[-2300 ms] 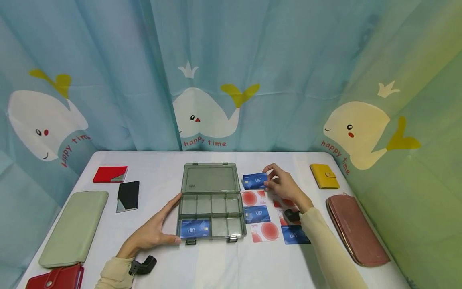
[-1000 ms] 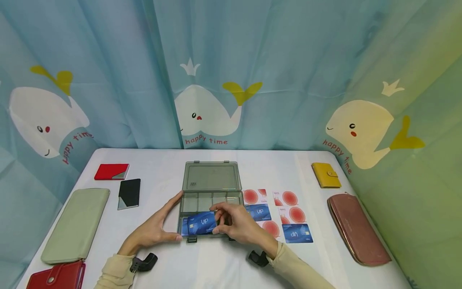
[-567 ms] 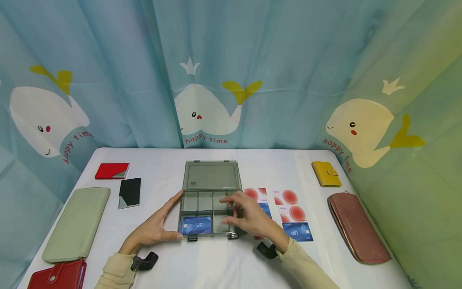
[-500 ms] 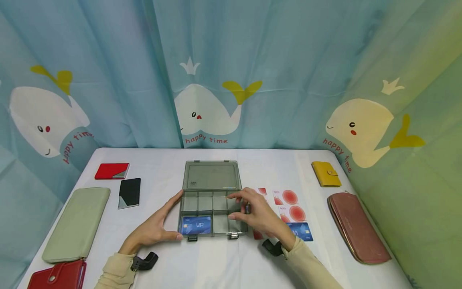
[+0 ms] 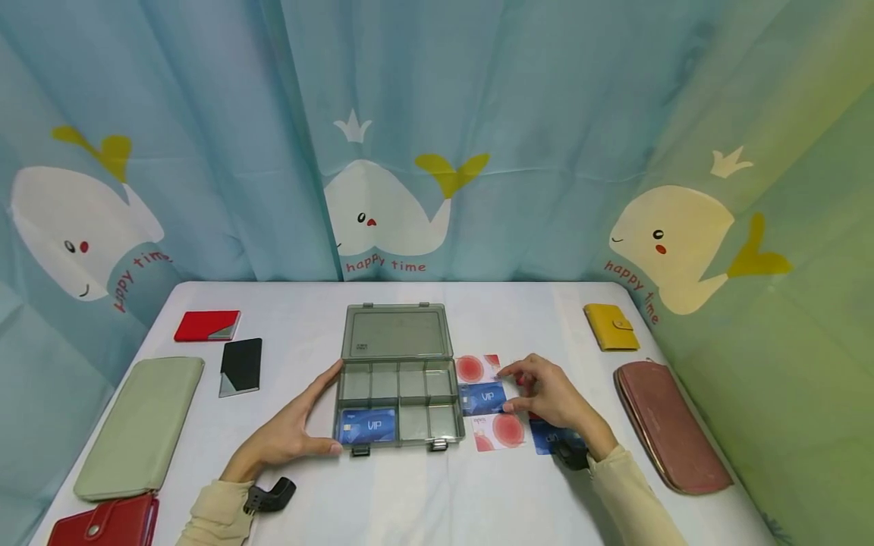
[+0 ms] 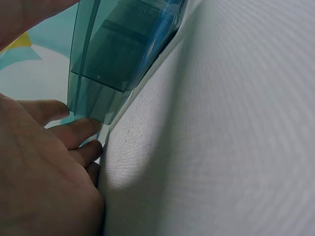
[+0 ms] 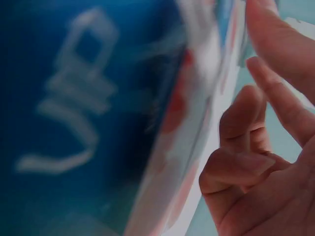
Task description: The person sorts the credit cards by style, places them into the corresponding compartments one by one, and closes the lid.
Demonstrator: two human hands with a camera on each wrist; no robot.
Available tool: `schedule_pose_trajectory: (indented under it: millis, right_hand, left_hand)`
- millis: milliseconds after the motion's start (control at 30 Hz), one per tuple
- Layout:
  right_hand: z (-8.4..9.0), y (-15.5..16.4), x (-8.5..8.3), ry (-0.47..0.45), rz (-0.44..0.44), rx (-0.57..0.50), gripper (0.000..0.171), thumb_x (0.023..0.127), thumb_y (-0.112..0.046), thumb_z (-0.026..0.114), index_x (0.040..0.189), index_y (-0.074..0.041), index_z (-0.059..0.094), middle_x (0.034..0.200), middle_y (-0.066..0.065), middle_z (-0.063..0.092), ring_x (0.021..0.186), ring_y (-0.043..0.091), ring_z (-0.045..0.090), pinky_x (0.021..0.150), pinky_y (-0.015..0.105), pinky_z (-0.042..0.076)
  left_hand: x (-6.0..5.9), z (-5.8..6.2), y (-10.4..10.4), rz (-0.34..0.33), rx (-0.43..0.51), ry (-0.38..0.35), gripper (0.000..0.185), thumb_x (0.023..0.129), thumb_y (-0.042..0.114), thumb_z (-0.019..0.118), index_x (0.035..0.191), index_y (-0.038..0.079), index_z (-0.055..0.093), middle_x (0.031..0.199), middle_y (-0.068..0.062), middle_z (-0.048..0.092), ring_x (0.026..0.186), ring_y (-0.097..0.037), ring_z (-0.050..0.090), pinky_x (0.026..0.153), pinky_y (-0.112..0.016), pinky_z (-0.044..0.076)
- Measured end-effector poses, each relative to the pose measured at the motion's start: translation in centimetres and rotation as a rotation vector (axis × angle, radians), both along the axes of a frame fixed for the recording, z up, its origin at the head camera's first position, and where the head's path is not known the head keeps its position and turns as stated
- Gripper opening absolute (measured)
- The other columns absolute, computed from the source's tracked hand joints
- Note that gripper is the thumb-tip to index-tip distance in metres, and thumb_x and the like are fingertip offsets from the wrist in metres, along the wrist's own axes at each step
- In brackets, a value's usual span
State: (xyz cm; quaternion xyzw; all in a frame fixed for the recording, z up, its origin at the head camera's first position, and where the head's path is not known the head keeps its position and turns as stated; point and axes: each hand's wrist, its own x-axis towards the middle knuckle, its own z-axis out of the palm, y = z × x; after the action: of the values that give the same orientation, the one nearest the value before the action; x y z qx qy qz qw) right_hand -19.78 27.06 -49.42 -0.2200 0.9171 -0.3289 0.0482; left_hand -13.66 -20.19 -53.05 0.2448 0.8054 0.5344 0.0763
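Observation:
A grey clear organizer box [image 5: 398,334] lies open in the middle of the white table [image 5: 410,500]. A blue VIP card [image 5: 369,427] sits in its front left compartment. My left hand [image 5: 328,409] rests flat against the box's left side, thumb at the front corner; the left wrist view shows my fingers [image 6: 74,132] beside the box corner [image 6: 113,64]. My right hand [image 5: 505,390] hovers over the cards right of the box, index and thumb spread at the right edge of a blue VIP card [image 5: 481,397]. It holds nothing. That card [image 7: 74,123] fills the blurred right wrist view.
Red-and-white cards [image 5: 476,368] [image 5: 501,434] and another blue card [image 5: 544,438] lie beside the box. At the left are a red case [image 5: 207,325], black case [image 5: 241,365], green wallet [image 5: 139,425] and red wallet [image 5: 102,523]. A yellow wallet [image 5: 612,327] and pink wallet [image 5: 669,425] lie right.
My right hand carried a blue card into the box's front left compartment, let it go, then moved right to the cards beside the box. My left hand stayed on the box.

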Motion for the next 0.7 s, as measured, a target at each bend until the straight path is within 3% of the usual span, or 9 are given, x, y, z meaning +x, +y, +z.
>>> schedule_pose_trajectory:
  millis: [233, 467, 700]
  right_hand:
    - [-0.2, -0.4, 0.0, 0.0, 0.015, 0.082, 0.049, 0.077, -0.025, 0.096, 0.12, -0.013, 0.076, 0.096, 0.004, 0.059, 0.088, 0.017, 0.048, 0.071, 0.024, 0.043]
    - [0.8, -1.3, -0.2, -0.013, 0.033, 0.128, 0.05, 0.077, -0.022, 0.097, 0.119, -0.011, 0.073, 0.102, 0.01, 0.063, 0.077, 0.014, 0.052, 0.068, 0.023, 0.049]
    - [1.1, -1.6, -0.4, -0.044, 0.037, 0.152, 0.045, 0.078, -0.021, 0.096, 0.118, -0.012, 0.075, 0.105, 0.008, 0.065, 0.081, 0.017, 0.055, 0.071, 0.023, 0.051]
  left_hand:
    - [0.0, 0.0, 0.0, -0.003, 0.014, -0.003, 0.126, 0.077, 0.021, 0.094, 0.171, 0.007, 0.012, 0.176, -0.024, 0.018, 0.155, 0.008, 0.014, 0.116, -0.003, 0.008]
    - [0.0, -0.1, 0.0, -0.003, 0.014, -0.007, 0.126, 0.077, 0.021, 0.094, 0.171, 0.009, 0.012, 0.176, -0.023, 0.017, 0.155, 0.007, 0.013, 0.116, -0.004, 0.008]
    - [0.0, 0.1, 0.1, 0.004, 0.007, -0.015, 0.126, 0.077, 0.021, 0.095, 0.171, 0.008, 0.012, 0.177, -0.02, 0.017, 0.157, 0.002, 0.013, 0.116, -0.005, 0.008]
